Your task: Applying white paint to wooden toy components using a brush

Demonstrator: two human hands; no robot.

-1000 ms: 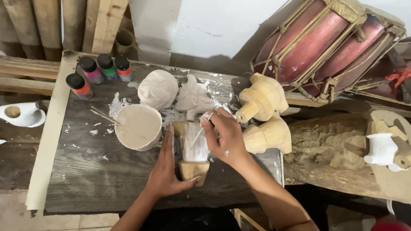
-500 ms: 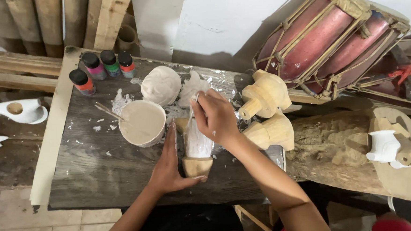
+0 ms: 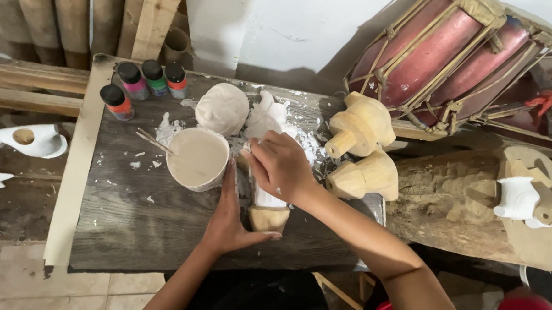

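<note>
A carved wooden figure [image 3: 268,213], partly coated white with a bare wood end toward me, lies on the dark worktable [image 3: 122,226]. My left hand [image 3: 229,220] steadies it from the left side and under its near end. My right hand [image 3: 281,167] is closed over the figure's far part; whether it holds a brush is hidden. A round bowl of pale paint [image 3: 198,159] sits just left of the hands, with a thin stick [image 3: 154,142] at its rim.
Several small paint bottles [image 3: 140,83] stand at the table's back left. A rounded white piece [image 3: 222,109] lies behind the bowl. Two bare wooden figures [image 3: 361,150] rest at the right. White carvings [image 3: 29,139] sit left; a red drum [image 3: 453,51] leans at back right.
My right hand has slid back toward me along the figure. The left hand keeps its hold. The view has shifted slightly.
</note>
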